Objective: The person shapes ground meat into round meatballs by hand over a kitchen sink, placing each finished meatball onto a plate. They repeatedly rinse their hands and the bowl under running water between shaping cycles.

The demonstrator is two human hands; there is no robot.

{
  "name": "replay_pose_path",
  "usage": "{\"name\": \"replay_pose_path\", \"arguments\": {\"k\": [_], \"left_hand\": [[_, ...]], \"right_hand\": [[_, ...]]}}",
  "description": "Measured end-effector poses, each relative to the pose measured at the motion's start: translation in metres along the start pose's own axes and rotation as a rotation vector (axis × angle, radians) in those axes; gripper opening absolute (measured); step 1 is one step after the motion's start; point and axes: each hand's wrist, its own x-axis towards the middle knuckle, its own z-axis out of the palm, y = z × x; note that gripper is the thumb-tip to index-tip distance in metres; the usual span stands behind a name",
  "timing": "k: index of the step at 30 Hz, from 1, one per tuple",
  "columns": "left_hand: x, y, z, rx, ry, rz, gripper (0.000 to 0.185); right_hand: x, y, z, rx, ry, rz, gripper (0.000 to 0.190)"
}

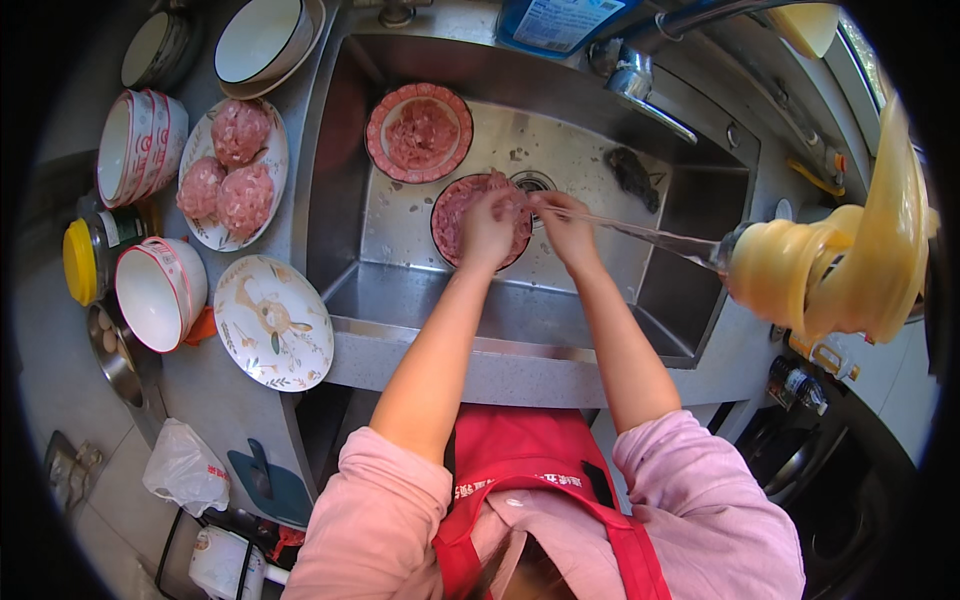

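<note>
Inside the steel sink (450,292), a dark-rimmed bowl (444,251) holds pink raw meat (448,214) in small pieces. My left hand (486,225) is in this bowl with its fingers in the meat; some of it bulges past the fingertips. My right hand (566,232) is at the bowl's right edge, beside the drain (534,181); its fingertips are partly hidden. A thin stream of water (637,232) runs to the right fingers from a tap wrapped in yellow material (795,270). Behind the bowl, a pink patterned bowl (379,142) also contains raw meat.
Left of the sink are a plate (191,161) with three balls of raw meat (244,199), a rabbit-patterned plate (274,322) and stacked bowls (154,296). A dark wet clump (634,178) lies in the sink's right part. Behind it stands a blue bottle (559,26).
</note>
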Motion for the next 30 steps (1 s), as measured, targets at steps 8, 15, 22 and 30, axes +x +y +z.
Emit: {"name": "replay_pose_path", "arguments": {"k": [8,15,22,30], "left_hand": [[0.008,-0.062,-0.074,0.449,-0.175,-0.46,0.046],[0.008,-0.092,-0.073,0.194,-0.163,-0.449,0.04],[0.001,-0.042,-0.086,0.143,-0.207,-0.628,0.042],[0.003,-0.064,-0.081,0.121,-0.254,-0.369,0.04]], "right_hand": [[0.005,0.021,0.061,-0.757,-0.07,0.107,0.064],[-0.011,0.013,0.066,-0.774,-0.02,-0.217,0.039],[-0.023,0.029,0.07,-0.697,-0.067,-0.292,0.049],[0.005,0.075,0.076,-0.812,-0.1,-0.172,0.061]]}}
